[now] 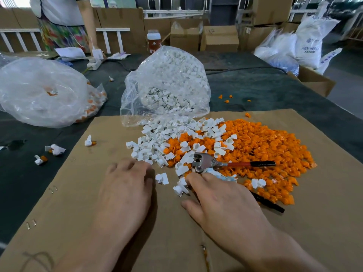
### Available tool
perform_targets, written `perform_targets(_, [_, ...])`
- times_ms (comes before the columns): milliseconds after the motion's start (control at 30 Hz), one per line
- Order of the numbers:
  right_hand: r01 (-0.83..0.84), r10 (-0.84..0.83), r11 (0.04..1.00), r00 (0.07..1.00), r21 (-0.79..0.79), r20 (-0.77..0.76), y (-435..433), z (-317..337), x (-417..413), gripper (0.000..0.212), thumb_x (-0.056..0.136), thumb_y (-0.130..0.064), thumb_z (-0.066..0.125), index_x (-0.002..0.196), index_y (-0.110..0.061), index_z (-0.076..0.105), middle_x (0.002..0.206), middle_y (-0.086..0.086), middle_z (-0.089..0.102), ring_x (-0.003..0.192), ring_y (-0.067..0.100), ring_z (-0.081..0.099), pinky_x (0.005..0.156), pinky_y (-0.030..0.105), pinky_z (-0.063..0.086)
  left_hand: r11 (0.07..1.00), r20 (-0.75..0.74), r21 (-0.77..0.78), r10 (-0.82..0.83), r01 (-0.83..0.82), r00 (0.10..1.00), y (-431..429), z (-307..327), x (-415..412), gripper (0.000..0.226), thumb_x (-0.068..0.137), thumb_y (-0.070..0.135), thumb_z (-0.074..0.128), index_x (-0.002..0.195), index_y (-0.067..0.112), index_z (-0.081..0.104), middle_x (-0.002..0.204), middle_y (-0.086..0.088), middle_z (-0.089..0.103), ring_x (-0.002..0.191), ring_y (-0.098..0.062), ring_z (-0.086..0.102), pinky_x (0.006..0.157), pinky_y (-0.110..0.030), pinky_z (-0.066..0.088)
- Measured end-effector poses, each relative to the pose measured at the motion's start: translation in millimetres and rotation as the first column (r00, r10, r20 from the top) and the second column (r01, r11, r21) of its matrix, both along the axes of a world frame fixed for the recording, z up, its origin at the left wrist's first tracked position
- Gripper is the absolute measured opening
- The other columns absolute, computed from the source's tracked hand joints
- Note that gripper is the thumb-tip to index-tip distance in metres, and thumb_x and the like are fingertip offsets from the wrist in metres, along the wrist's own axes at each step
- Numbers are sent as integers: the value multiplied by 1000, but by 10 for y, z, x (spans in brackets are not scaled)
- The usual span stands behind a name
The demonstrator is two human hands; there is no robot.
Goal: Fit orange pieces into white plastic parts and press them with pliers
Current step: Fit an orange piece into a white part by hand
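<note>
Rests left hand [125,189] and right hand [222,203], both open and empty, on cardboard [167,236], pliers [204,163] at the nearer right hand's twelve o'clock, handles running toward three.

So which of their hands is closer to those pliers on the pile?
Right. The right hand has its fingertips at the metal head of the pliers and lies over one handle. The left hand rests on the cardboard to their left, apart.
</note>
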State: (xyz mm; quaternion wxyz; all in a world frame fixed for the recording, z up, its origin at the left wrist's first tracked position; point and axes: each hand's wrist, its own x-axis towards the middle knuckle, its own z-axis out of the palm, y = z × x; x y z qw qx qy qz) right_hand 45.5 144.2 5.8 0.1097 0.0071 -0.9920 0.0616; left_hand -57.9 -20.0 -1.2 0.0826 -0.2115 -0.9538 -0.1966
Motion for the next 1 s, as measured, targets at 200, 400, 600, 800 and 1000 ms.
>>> perform_targets(200, [50,-50,999,999,-7,-4,20,-8,-7,26,96,-51,38,114,-32,43,83,-8,48,64,17,52,45,29,31,986,26,81,-147,144,989,52,76,136,12,95,19,59,90,29,63,89,10,56,85,-15,53,72,-36,48])
perform_targets(400, [85,-85,996,996,-8,28,73,35,5,21,99,-47,38,106,-28,45,91,-7,49,74,18,57,53,29,35,934,188,357,-72,0,980,94,129,174,13,95,24,60,93,35,65,92,25,61,92,11,54,69,-5,40])
perform_targets(600, [100,-99,995,995,-29,31,77,43,-3,16,98,-37,42,86,-28,36,76,-7,45,64,17,51,48,29,32,643,578,695,-231,-323,783,164,218,251,28,96,15,54,89,36,71,77,1,76,64,-15,67,70,-33,51])
perform_targets(800, [103,-103,992,995,-72,-5,117,45,-3,14,95,-36,41,87,-29,51,72,-8,44,63,13,48,46,23,24,610,561,740,-324,-285,762,192,150,258,28,100,18,56,89,35,75,66,0,67,56,-7,59,51,-14,46])
perform_targets(1000, [103,-134,954,987,-280,-93,139,104,6,15,95,-35,43,99,-31,58,82,-10,54,75,11,54,61,25,44,532,539,802,-446,-272,714,222,105,286,26,91,6,69,89,31,76,72,-7,71,60,-11,63,59,-23,55])
